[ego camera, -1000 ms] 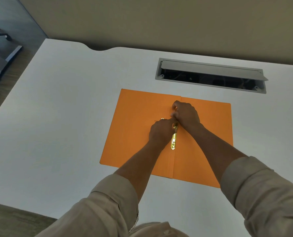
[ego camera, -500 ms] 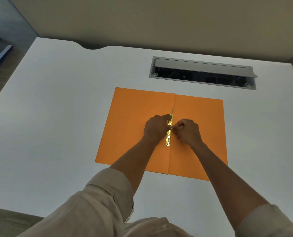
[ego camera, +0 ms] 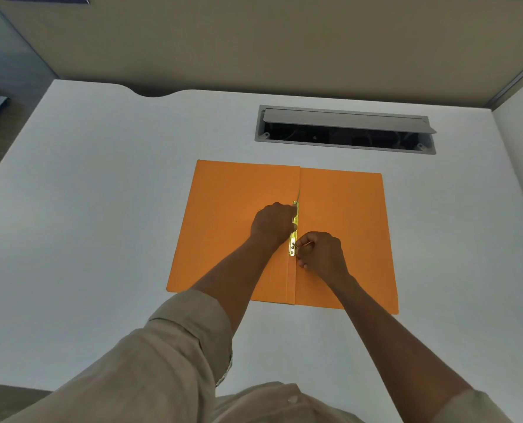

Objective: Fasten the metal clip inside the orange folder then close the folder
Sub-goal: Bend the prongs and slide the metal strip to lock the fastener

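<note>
- I see flat orange paper folder [ego camera: 238, 227] lying open on white desk [ego camera: 101, 209].
- L hand [ego camera: 272, 222] curled, pressing far part of yellow metal clip strip [ego camera: 293, 239] at folder's fold.
- R hand [ego camera: 321, 251] pinches thin prong at clip's near end.

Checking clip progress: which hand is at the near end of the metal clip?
The right hand, pinching a thin prong at the metal clip end nearest the person. The left hand presses the far end on the orange folder.

White desk [ego camera: 101, 209] filled most of view. Grey cable tray [ego camera: 345, 129] sat recessed near desk's far edge, lid propped open, dark inside. Beige partition [ego camera: 284, 41] stood behind desk. Curved notch [ego camera: 154, 93] cut desk's far edge.
</note>
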### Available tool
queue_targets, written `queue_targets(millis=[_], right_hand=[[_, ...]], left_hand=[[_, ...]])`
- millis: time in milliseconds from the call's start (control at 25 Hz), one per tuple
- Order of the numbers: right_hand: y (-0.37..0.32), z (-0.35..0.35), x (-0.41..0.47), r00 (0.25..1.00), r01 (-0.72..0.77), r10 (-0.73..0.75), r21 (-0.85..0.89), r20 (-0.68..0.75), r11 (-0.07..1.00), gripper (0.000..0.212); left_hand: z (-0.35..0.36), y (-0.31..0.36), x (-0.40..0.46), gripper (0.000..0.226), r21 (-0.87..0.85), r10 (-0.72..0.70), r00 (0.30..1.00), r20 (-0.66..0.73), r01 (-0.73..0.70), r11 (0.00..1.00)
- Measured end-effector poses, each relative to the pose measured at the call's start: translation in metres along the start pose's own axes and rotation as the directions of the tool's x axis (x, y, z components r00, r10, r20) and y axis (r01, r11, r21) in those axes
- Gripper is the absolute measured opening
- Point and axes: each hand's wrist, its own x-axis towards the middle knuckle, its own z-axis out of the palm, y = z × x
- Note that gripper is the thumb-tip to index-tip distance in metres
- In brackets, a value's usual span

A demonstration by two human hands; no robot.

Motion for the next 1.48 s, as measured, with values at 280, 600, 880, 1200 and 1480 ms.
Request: queue_targets(millis=[280,600,880,1200,1480], right_hand=[[0.013,0.010,-0.021,0.956,0.254,-0.270,-0.142,-0.112,0.957,0.022],[0.014,0.024,-0.026,0.916,0.328,-0.378,-0.299,-0.130,0.896,0.018],[0.016,0.023,-0.027,0.865,0.390,-0.502,-0.599,-0.022,0.699,0.015],[0.028,0.015,-0.034,0.833,0.410,-0.553,-0.676,0.006,0.612,0.019],[0.032,0.031,-0.041,0.867,0.399,-0.493,-0.496,-0.069,0.771,0.011]], left_hand=[[-0.012,0.000,0.001,0.066,0.106,0.032,0.993,0.117,-0.044,0.993],[-0.015,0.000,-0.003,0.076,0.205,0.040,0.993,0.109,-0.062,0.977],[-0.019,-0.003,-0.003,0.083,0.239,0.061,0.989,0.131,-0.092,0.967],[-0.017,0.001,-0.001,0.080,0.275,0.042,0.993,0.114,-0.072,0.959],[-0.015,0.001,-0.002,0.078,0.260,0.045,0.994,0.099,-0.069,0.963]])
